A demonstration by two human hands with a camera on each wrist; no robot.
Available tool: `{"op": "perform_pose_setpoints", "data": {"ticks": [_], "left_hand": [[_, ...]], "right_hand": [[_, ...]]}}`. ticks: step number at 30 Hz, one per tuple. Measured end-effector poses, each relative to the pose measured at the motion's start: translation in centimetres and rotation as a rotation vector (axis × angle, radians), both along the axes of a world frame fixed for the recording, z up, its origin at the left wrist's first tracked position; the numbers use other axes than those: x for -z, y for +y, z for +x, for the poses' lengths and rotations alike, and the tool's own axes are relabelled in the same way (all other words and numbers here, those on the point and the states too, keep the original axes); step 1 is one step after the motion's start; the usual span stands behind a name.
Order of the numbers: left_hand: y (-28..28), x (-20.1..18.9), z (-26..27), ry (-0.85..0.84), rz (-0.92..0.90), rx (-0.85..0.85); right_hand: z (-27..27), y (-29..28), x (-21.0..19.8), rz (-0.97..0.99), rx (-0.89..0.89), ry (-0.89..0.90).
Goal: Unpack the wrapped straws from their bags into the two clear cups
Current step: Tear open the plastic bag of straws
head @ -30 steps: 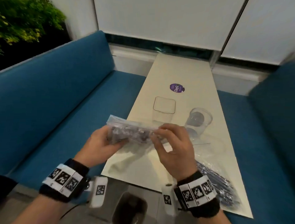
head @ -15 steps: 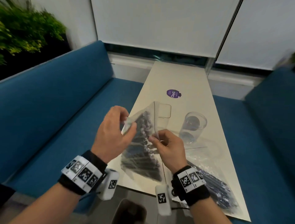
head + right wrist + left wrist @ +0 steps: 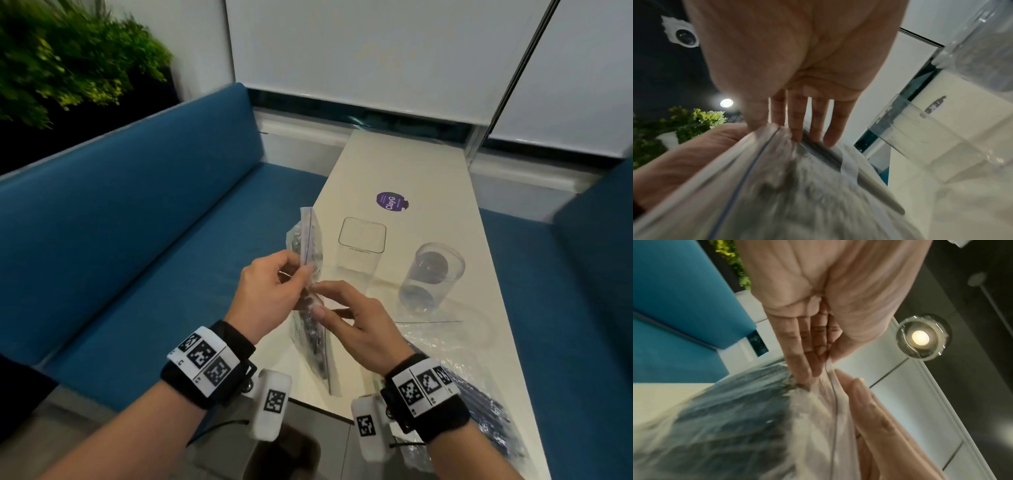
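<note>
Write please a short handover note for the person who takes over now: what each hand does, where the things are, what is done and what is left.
Left hand: pinches the zip-top edge of the held straw bag.
Right hand: fingers pinch the same edge, just below the left.
The bag stands on end above the table's near left edge; whether its zip is open cannot be told.
Square cup and round cup: upright on the table, no straws.
Second straw bag: lies at near right.
Done: none unpacked. Left: empty both bags into the cups.

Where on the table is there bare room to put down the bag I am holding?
Bare: the far end of the table, beyond the purple sticker. Crowded: the near right, where a second bag lies before the round cup; the square cup stands left of that.
</note>
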State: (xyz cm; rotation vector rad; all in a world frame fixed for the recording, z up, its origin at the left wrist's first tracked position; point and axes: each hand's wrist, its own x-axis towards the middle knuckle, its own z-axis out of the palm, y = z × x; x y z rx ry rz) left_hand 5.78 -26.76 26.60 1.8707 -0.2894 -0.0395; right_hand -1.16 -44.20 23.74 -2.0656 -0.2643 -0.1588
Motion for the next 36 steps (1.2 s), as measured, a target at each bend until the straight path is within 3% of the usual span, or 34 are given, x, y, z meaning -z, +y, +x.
{"op": "perform_pose_setpoints", "data": {"ticks": [3,5,10,12,14,18,23,28,31,36], "left_hand": [[0.3,-0.3,0.2,0.019,-0.022,-0.025],[0.3,-0.7,0.0,0.036,-0.023,-0.011],[0.0,-1.6,-1.0,0.038,0.066,0.103],[-0.2,-1.3,-0.9,0.0,0.124,0.115],[-0.1,-1.1,-0.9,-0.006,0.138,0.153],[0.3,-1.0,-1.2,0.09,-0.034,0.285],[0.1,-1.1,-1.6,0.076,-0.101,0.149],[-0.1,-1.3,-1.6,0.07,-0.139,0.169],[0.0,-1.4,-1.6,0.11,-0.205,0.173],[-0.1,-1.1,-1.6,0.195,-0.353,0.11]], "right_hand": [[0.6,-0.8,-1.1,-0.254,0.128,-0.249],[1.4,-1.5,-2.2,-0.316,0.19,-0.359],[2.8,-1.7,-4.1,0.004,0.001,0.001],[3.1,-1.4,-3.8,0.075,-0.024,0.059],[3.1,-1.4,-3.6,0.092,-0.037,0.065],[3.0,-2.2,-3.6,0.18,-0.039,0.098],[2.3,-1.6,-3.7,0.231,-0.087,0.102],[2.1,-0.9,-3.8,0.396,0.035,0.156],[2.0,-0.9,-3.8,0.425,0.006,0.163],[1.5,-0.9,-2.9,0.214,0.062,0.145]]}}
